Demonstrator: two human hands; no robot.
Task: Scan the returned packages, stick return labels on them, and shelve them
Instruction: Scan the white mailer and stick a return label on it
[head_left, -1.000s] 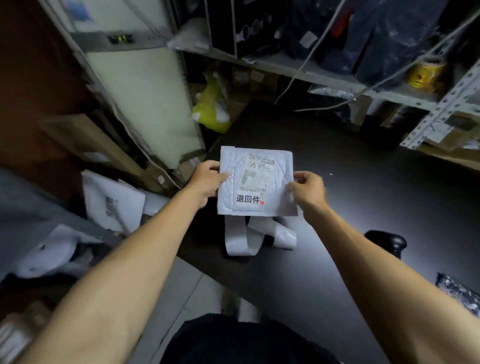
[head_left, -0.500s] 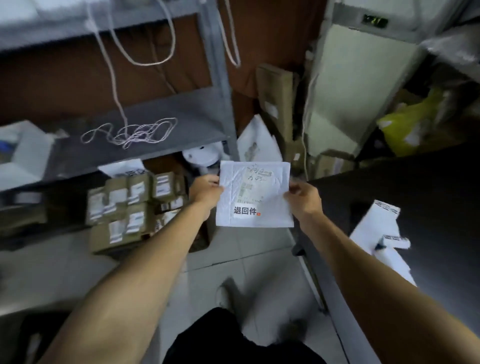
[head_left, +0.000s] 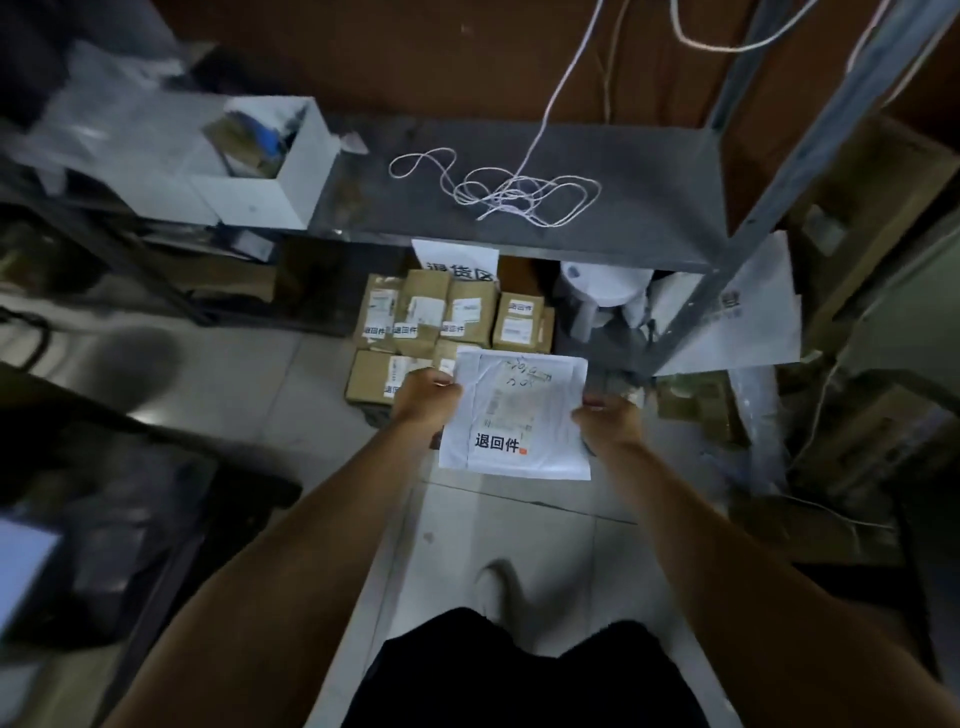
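Above the pale tiled floor (head_left: 249, 384), in front of a grey metal shelf (head_left: 613, 171), a white padded package (head_left: 519, 415) is being held in the air by both hands. Its left edge is being pinched by the left hand (head_left: 427, 397), fingers curled round it, and its right edge is being gripped by the right hand (head_left: 605, 421) in the same way. The package is nearly square, and is being kept with its face turned up toward the camera, slightly tilted; its printed side is being shown with the top edge pointing away toward the shelf and the bottom edge toward the person. A return label (head_left: 500, 442) with bold black characters and a small red mark is being carried on its lower left part, reading upright from the person's side; the fainter shipping print above it is blurred.

Just beyond the package, under the shelf board, brown cardboard boxes (head_left: 452, 312) are being kept in a stack on the floor, several bearing the same kind of label. A white paper sign (head_left: 457, 258) is hanging from the shelf edge above them. A tangled white cord (head_left: 509, 192) and an open white box (head_left: 270, 171) are lying on the shelf board. The room is dim and crowded, with a brown wall (head_left: 415, 57) behind.
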